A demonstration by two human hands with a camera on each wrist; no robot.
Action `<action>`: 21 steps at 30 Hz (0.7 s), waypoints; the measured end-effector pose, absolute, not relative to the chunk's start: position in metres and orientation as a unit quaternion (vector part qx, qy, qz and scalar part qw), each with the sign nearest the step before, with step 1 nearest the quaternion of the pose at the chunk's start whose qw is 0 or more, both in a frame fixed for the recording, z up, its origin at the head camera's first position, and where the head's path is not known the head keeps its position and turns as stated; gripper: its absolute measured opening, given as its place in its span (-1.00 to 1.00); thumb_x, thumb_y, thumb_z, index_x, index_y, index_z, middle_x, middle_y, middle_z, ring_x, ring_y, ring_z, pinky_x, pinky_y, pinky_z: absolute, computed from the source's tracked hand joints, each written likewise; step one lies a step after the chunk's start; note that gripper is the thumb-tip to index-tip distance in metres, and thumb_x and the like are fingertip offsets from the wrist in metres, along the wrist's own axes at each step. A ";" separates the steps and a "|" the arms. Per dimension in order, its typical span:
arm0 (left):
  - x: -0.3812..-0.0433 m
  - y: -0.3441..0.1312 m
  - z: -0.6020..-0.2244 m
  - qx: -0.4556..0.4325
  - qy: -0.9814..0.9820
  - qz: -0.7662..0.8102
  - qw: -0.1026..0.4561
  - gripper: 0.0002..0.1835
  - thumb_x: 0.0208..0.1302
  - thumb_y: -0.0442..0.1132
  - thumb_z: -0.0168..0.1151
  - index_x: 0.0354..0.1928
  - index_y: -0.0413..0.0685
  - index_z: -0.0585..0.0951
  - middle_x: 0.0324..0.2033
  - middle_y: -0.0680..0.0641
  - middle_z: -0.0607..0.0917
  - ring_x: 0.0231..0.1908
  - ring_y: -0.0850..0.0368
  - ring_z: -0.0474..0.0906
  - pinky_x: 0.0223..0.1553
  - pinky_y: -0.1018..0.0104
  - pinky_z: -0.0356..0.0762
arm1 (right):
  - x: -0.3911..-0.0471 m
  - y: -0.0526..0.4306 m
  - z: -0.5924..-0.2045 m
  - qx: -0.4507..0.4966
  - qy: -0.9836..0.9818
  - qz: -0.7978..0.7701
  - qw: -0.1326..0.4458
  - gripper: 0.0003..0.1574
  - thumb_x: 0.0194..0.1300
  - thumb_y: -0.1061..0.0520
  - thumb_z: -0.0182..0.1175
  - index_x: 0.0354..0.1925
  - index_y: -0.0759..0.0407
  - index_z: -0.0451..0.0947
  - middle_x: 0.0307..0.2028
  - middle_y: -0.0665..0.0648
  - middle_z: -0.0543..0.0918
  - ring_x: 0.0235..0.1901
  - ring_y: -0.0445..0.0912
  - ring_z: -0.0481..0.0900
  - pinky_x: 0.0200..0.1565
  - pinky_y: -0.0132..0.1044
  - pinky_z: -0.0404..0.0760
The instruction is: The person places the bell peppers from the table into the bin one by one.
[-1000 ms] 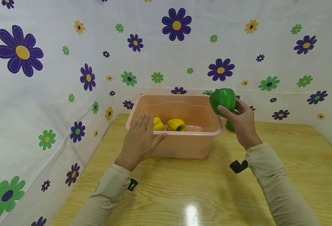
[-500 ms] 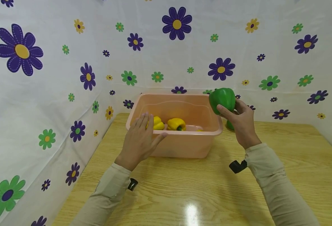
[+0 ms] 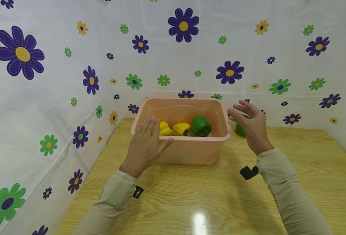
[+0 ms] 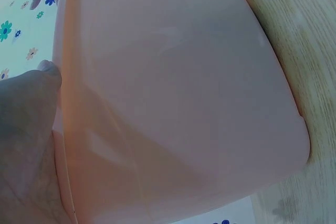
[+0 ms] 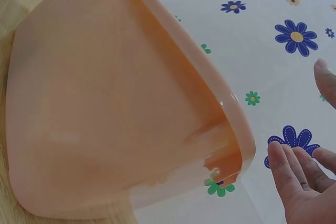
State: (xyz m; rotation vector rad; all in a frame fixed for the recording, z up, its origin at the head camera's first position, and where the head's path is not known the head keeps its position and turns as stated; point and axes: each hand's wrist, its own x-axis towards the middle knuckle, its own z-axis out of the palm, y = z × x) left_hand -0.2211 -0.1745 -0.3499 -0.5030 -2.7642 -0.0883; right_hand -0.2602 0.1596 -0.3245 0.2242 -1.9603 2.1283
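Observation:
In the head view a pink plastic tub stands on the wooden table. My left hand rests flat on its front rim near the left corner, fingers straight. Inside the tub lie a yellow bell pepper partly behind those fingers, another yellow bell pepper, and a green bell pepper at the right. My right hand hovers beside the tub's right rim, fingers parted and holding nothing. A second green bell pepper sits on the table, partly hidden behind the right hand.
A white cloth with printed flowers hangs behind and to the left of the wooden table. Wrist-worn black mounts stick out from the sleeves. In the left wrist view the tub's side wall fills most of the picture.
The right hand has let go of the green bell pepper, which has dropped into the tub beside the yellow ones. The left hand has stayed on the rim.

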 end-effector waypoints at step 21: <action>-0.221 -0.175 -0.352 -0.179 -0.970 -0.031 0.163 -0.06 0.51 0.34 -0.13 0.50 -0.40 0.18 0.48 -0.38 0.21 0.51 -0.24 0.07 0.53 -0.03 -0.05 | -0.261 0.168 -0.330 0.031 -0.666 0.729 0.153 -0.08 0.30 0.00 0.42 0.47 0.22 0.27 0.26 0.27 0.50 0.17 -0.06 0.57 0.16 -0.23 0.58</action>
